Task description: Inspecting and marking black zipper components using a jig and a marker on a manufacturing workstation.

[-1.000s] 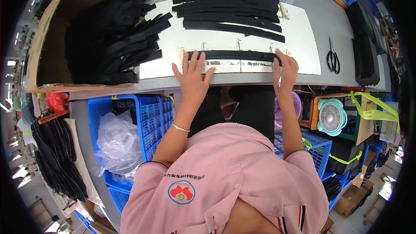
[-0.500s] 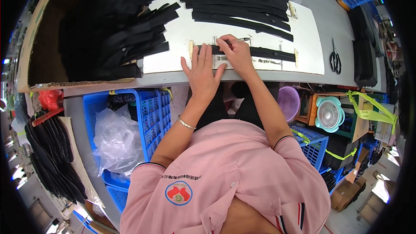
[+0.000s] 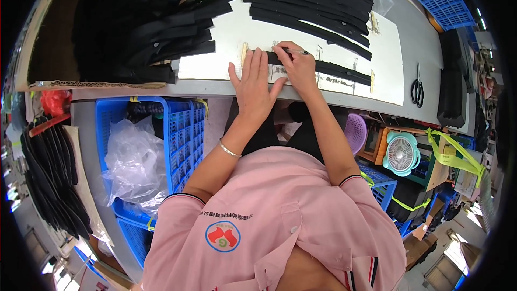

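Observation:
A single black fabric strip lies along the near side of a white board, between pale tape pieces at its two ends. My left hand rests flat over the strip's left part, fingers stretched out. Closed around a slim pen, my right hand is just right of it, its fingertips at the strip's upper edge. The pen's tip is hidden by the fingers. Dark marks are drawn on the board around the strip. Farther up lie several more black strips in a row.
At the left, a cardboard box holds a heap of black strips spilling onto the board. Black scissors lie on the grey table at the right, beside a black stack. Below the table edge stand a blue crate and a turquoise fan.
The whole view has shifted and tilted slightly. My left hand still presses the strip, and my right hand keeps the pen at nearly the same place on it.

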Demonstrator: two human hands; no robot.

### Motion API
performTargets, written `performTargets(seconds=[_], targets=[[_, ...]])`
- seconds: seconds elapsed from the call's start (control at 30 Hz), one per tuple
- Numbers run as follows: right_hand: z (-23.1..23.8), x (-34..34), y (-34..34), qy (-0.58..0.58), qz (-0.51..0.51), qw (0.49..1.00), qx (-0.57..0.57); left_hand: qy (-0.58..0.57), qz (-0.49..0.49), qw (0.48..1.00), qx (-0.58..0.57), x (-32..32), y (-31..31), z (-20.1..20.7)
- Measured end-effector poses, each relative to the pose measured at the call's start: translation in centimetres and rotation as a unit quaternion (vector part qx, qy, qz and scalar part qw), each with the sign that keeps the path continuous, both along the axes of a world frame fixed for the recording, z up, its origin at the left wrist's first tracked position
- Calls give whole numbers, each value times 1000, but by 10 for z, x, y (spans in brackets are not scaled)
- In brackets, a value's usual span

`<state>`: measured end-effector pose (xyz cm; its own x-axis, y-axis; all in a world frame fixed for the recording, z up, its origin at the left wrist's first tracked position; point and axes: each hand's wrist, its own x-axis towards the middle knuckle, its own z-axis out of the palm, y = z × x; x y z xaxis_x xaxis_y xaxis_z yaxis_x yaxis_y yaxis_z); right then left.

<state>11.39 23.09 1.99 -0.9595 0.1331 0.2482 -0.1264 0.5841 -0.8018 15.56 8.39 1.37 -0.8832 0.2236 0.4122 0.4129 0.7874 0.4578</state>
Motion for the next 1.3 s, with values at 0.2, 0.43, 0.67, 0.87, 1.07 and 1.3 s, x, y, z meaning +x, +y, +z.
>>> performTargets(seconds=[0.2,0.43,0.67,0.87,1.07,1.3], targets=[[10,5,8,-84,51,993,-59,-6,5,1000,-8,0,-1,-2],[18,7,8,-83,68,994,33,-12,-2,1000,-18,-1,2,-2],[19,18,27,-29,35,979,-197,-24,4,1000,-14,0,0,-2],[10,28,90,13,-110,987,-113,-17,-6,999,-27,-2,0,-2],[7,29,93,2,-101,993,-64,-21,8,999,-37,-1,4,0],[2,27,95,10,-94,995,-13,10,-122,987,104,-4,58,20]])
